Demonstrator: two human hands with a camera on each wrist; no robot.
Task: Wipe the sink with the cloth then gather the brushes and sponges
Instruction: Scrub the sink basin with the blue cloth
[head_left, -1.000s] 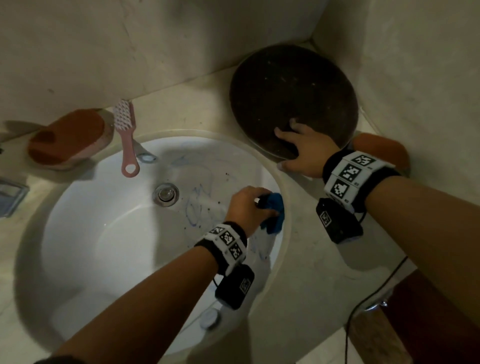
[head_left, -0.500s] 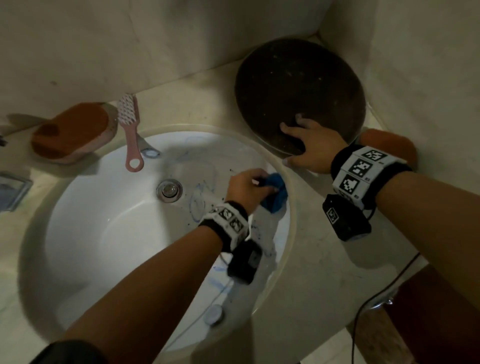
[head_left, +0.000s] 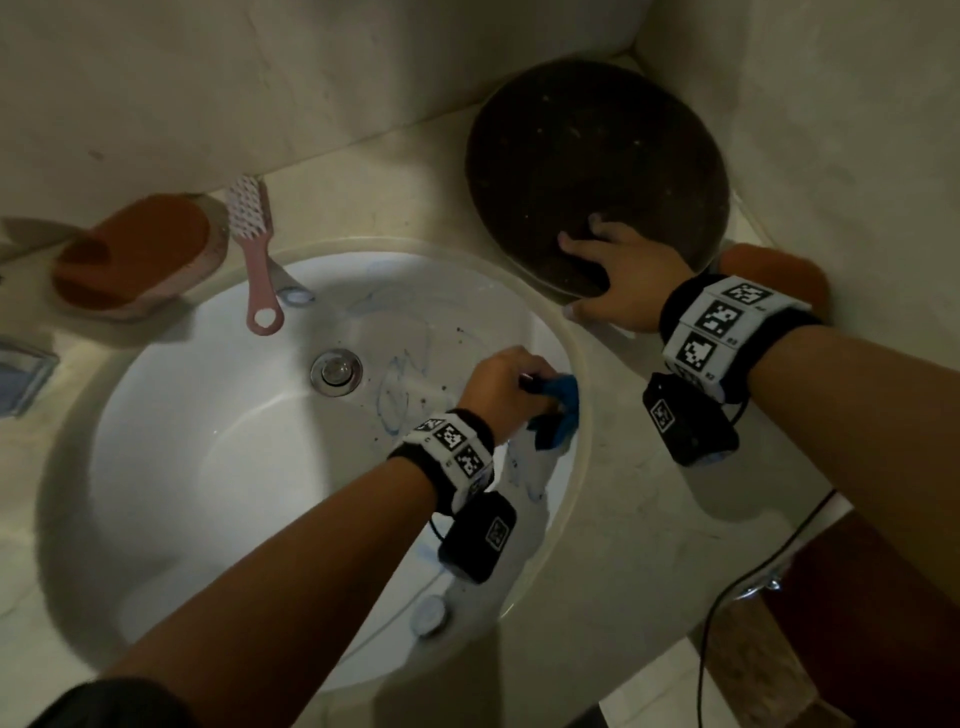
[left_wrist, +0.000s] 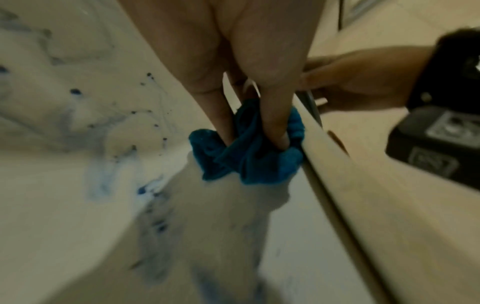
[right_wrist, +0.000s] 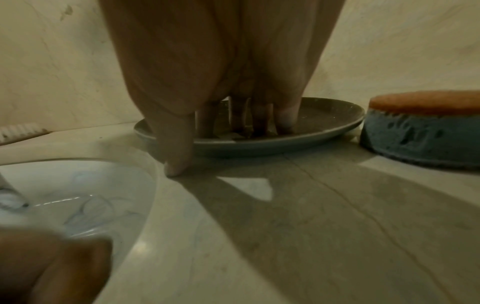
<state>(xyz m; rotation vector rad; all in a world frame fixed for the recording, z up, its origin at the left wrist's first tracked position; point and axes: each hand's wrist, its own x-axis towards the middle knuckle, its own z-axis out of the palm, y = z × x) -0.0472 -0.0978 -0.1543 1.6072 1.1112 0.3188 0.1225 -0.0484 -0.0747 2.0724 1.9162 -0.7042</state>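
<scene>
A white round sink with blue smears is set in a beige counter. My left hand pinches a crumpled blue cloth against the sink's right inner wall, just under the rim. My right hand rests with straight fingers on a dark plate, thumb on the counter. A pink brush lies at the sink's back rim. An orange sponge sits left of it. Another orange-topped sponge lies behind my right wrist.
The drain is in the middle of the bowl. A small round stopper lies near the front rim. A glass dish sits at the far left. Walls close in at the back and right. A black cable hangs off the counter's front.
My left hand has rubbed the blue cloth back and forth along the sink's right wall, ending a little lower. My right hand has stayed on the plate.
</scene>
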